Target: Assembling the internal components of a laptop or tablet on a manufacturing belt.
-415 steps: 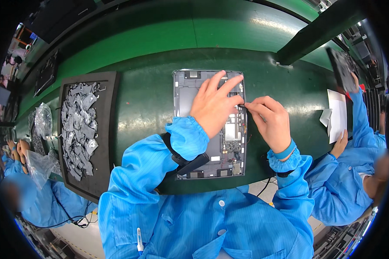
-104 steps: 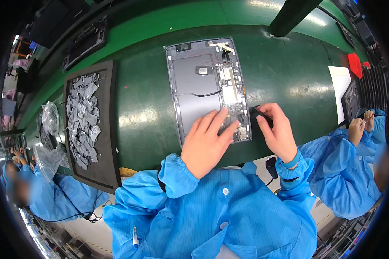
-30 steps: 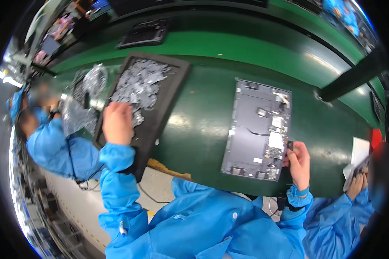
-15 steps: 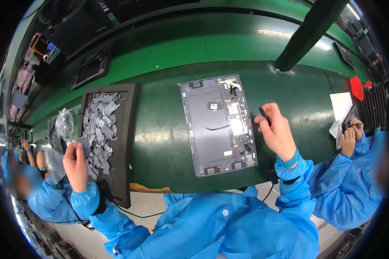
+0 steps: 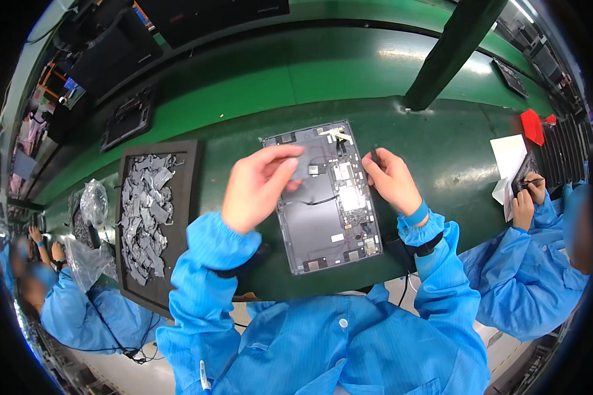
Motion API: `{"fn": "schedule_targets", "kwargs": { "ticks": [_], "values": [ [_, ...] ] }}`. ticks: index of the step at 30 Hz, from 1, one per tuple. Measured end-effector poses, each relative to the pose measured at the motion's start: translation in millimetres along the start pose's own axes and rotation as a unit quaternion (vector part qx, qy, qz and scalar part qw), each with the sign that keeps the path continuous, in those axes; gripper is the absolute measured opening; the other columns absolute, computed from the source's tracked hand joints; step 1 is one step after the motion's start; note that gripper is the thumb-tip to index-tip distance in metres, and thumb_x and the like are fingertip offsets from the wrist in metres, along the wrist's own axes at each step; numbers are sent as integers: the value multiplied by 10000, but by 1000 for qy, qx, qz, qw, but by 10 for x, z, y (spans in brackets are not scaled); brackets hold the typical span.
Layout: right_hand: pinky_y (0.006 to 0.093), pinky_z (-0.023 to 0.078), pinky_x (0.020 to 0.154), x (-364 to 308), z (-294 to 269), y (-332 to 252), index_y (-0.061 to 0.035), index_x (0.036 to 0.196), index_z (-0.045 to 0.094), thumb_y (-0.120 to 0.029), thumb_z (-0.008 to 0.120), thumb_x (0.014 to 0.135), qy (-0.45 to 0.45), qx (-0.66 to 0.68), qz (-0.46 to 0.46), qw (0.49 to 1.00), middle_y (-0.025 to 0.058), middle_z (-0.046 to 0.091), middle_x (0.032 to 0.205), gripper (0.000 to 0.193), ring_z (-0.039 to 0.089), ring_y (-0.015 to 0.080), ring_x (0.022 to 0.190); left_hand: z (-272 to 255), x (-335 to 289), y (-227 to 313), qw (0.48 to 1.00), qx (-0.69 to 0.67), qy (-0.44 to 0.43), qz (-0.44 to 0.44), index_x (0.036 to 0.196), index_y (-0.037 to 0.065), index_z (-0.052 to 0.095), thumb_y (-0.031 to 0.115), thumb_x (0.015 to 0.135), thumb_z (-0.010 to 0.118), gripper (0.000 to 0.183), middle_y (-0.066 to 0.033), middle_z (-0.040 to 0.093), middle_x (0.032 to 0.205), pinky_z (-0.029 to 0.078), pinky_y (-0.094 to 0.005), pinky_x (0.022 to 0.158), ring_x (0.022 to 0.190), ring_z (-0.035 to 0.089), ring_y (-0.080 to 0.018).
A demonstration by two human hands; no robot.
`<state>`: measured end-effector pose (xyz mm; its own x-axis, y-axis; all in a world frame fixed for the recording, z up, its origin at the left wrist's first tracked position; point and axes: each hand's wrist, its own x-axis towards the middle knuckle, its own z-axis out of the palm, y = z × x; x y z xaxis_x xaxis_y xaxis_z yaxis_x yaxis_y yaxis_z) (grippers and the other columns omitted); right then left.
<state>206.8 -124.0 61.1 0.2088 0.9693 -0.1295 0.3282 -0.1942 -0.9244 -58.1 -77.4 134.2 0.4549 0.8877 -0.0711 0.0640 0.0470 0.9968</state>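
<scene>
A grey open device chassis (image 5: 303, 234), laptop-like, lies on the green bench in front of me. A bright board (image 5: 350, 196) and thin cables run along its right side. My left hand (image 5: 260, 187) is over the chassis's left part, fingers curled in a pinch. The small grey piece between the fingertips blends with the chassis behind it and is hard to make out. At the chassis's right edge, my right hand (image 5: 392, 181) is closed on a slim black tool (image 5: 375, 157), whose kind I cannot tell.
Left of the chassis sits a black foam tray (image 5: 190, 191) heaped with grey scraps (image 5: 148, 217). Clear plastic bags (image 5: 93, 204) lie beyond it. A dark post (image 5: 451, 56) rises at the back. Co-workers sit on both sides; the right one works near white paper (image 5: 506, 161).
My left hand has moved right, from the tray of scraps to over the chassis, carrying the grey piece. My right hand has shifted slightly left, to the chassis edge, still with the black tool.
</scene>
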Motion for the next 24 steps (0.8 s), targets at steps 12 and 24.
{"fn": "schedule_targets", "kwargs": {
  "ticks": [12,24],
  "values": [
    [290,514,687,80,-401,190,39,1000,617,-323,471,1043,-73,376,51,922,116,656,926,393,655,185,764,417,936,-370,984,158,-76,15,1253,-34,598,38,884,632,377,-116,690,962,557,-281,778,865,715,-180],
    [296,591,746,-25,-208,-37,28,1063,578,-145,626,967,19,272,22,962,128,661,950,203,712,211,844,424,881,-648,979,153,-40,128,1217,4,630,33,895,643,323,-94,600,1008,567,-273,767,837,683,-165]
  ]
}}
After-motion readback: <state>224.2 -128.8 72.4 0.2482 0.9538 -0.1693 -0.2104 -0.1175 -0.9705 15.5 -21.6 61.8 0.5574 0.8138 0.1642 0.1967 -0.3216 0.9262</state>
